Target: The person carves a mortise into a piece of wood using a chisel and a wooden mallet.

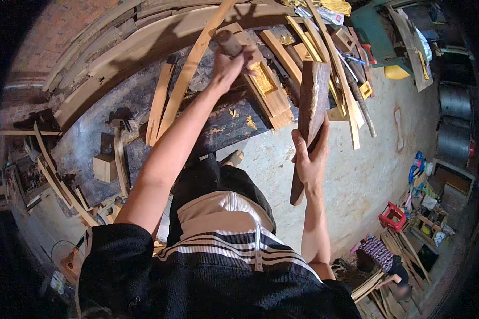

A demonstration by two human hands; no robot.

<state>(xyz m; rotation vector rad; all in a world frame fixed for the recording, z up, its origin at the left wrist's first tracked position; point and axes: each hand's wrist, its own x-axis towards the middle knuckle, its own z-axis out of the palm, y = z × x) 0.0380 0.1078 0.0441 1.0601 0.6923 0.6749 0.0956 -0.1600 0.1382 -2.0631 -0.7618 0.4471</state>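
Workshop: pale floor to the right; loose timber lies around our dark, scuffed tabletop.
Recessed block: lies on the tabletop under our left grip, near end at the tabletop's front edge; its cut-out is filled with yellow shavings.
Left grip: wrapped round a dark, round-ended handle above the block's far part; we cannot see any blade.
Right grip: closed about the narrower part of a dark wooden club, its thick end up, just right of the block.
Step in hand: we judge it to be hollowing out the block, handle held for striking.
Next move: calls for a steady left grip, with the club squared over the handle's end and clear of our fingers.
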